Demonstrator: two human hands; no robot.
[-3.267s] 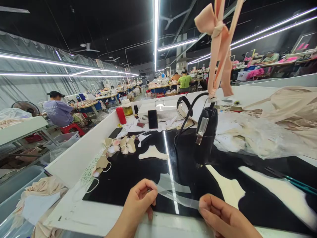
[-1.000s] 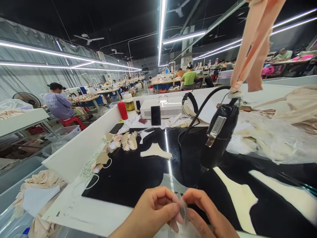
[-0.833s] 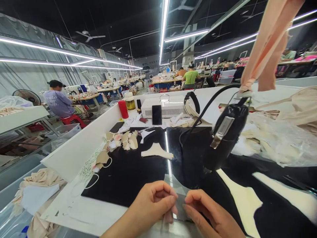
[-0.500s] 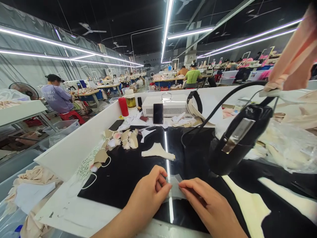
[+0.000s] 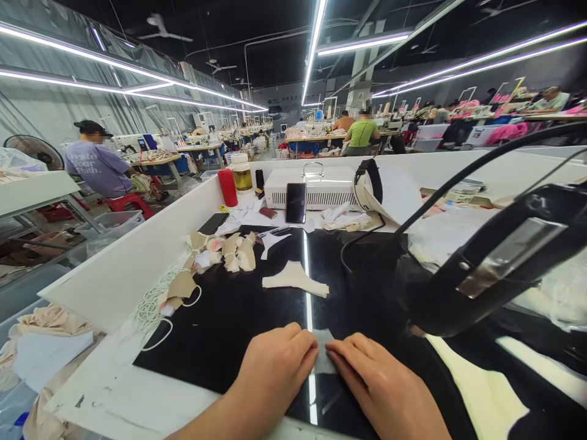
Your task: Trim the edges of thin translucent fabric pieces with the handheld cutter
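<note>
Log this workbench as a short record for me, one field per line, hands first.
Left hand: fingertips at the left edge of a translucent piece; the hand may be gripping or pressing
Right hand: fingertips at its right edge; grip of this hand equally unclear
Surface: glossy black mat
Ahead: cream cut piece, lying flat
Back: dark phone, upright before white box
Back left: red cylinder
</note>
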